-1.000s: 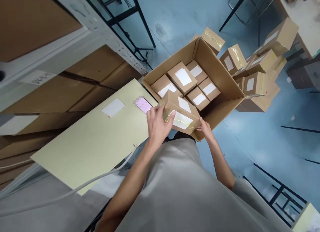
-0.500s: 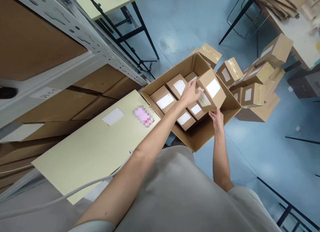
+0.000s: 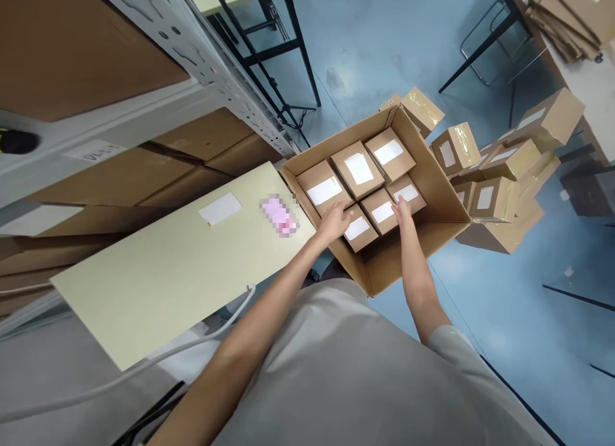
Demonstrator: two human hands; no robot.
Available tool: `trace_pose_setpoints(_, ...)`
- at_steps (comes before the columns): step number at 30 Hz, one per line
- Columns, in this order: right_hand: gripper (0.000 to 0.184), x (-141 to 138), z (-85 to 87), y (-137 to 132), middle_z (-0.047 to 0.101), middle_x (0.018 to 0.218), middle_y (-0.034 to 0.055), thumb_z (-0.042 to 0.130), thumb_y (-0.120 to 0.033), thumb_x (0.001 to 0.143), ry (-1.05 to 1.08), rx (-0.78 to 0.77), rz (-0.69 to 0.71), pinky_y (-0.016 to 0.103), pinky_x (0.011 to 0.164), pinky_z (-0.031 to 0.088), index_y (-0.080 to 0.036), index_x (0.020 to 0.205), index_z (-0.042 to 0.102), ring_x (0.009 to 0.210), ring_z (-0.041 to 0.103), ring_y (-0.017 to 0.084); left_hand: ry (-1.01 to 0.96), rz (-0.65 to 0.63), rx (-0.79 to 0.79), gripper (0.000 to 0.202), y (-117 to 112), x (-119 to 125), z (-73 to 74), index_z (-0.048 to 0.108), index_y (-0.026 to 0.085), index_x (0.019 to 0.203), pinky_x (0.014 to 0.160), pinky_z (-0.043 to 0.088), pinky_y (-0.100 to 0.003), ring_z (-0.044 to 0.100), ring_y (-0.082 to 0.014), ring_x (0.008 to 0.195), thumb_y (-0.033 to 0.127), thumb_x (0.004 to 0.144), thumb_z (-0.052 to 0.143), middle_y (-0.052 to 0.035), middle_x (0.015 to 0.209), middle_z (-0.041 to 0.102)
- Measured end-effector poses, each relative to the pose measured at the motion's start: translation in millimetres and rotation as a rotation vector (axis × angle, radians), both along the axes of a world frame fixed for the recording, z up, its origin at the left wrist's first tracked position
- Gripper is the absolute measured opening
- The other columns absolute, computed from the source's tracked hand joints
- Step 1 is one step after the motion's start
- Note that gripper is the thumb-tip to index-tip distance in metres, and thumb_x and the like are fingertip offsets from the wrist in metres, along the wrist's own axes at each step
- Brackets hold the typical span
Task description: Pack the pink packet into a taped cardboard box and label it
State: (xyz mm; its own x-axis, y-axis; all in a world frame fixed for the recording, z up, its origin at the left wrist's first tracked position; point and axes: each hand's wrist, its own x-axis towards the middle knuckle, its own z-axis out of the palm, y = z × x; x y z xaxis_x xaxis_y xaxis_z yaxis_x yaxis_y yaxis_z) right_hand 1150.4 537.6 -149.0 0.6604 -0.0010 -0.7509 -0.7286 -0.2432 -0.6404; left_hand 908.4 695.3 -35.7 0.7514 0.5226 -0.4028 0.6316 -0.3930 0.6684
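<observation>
A large open cardboard carton stands on the blue floor, packed with several small brown boxes that carry white labels. The far small box lies flat in the top row. My left hand rests over the near-left small box, fingers loosely spread, holding nothing. My right hand hovers with fingers extended over the near-right small box, touching its edge and holding nothing.
A pale yellow tabletop with a white label and a pink slip lies at my left. Metal shelving with flat cartons rises behind it. A heap of taped small boxes sits right of the carton. Black table legs stand farther back.
Both hands carried a small box from in front of my chest into the carton, set it down in the far row and let go. The hands have drawn back to the near row.
</observation>
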Motion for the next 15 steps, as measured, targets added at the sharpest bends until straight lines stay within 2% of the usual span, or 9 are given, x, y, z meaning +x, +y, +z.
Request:
trace_pose_setpoints(4, 0.032, 8, -9.8, 0, 0.074, 0.142, 0.0131, 0.063, -0.030, 0.112, 0.005, 0.003, 0.034, 0.030, 0.108, 0.067, -0.016, 0.140, 0.069, 0.115, 0.079, 0.013, -0.045, -0.044, -0.055, 0.049, -26, -44, -2.2, 0.073, 0.012, 0.150, 0.129, 0.053, -0.057, 0.070, -0.0371, 0.145, 0.034, 0.109, 0.056, -0.0205, 0.150, 0.077)
trace_pose_setpoints(7, 0.029, 20, -16.1, 13, 0.075, 0.141, 0.0132, 0.062, -0.028, 0.112, -0.003, 0.004, 0.047, 0.030, 0.109, 0.066, -0.017, 0.136, 0.070, 0.115, 0.079, 0.012, -0.075, -0.043, -0.134, 0.046, -39, -67, 3.7, 0.075, 0.015, 0.146, 0.122, 0.058, -0.056, 0.075, -0.0356, 0.134, 0.036, 0.110, 0.056, -0.0189, 0.143, 0.080)
trace_pose_setpoints(12, 0.011, 47, -21.7, 47, 0.077, 0.123, 0.0065, 0.062, -0.023, 0.108, -0.026, -0.018, 0.052, 0.028, 0.100, 0.069, -0.022, 0.114, 0.072, 0.102, 0.078, 0.011, -0.100, 0.054, -0.236, 0.046, -41, -84, 27.2, 0.075, 0.019, 0.147, 0.120, 0.060, -0.053, 0.080, -0.0325, 0.122, 0.042, 0.111, 0.056, -0.0163, 0.148, 0.078)
trace_pose_setpoints(15, 0.017, 57, -17.7, 72, 0.074, 0.101, 0.0006, 0.055, -0.012, 0.104, -0.033, -0.010, 0.081, 0.024, 0.092, 0.069, -0.023, 0.098, 0.066, 0.083, 0.072, 0.010, -0.111, 0.131, -0.251, 0.048, -34, -87, 45.7, 0.073, 0.021, 0.150, 0.121, 0.059, -0.052, 0.079, -0.0328, 0.127, 0.045, 0.113, 0.055, -0.0152, 0.152, 0.077)
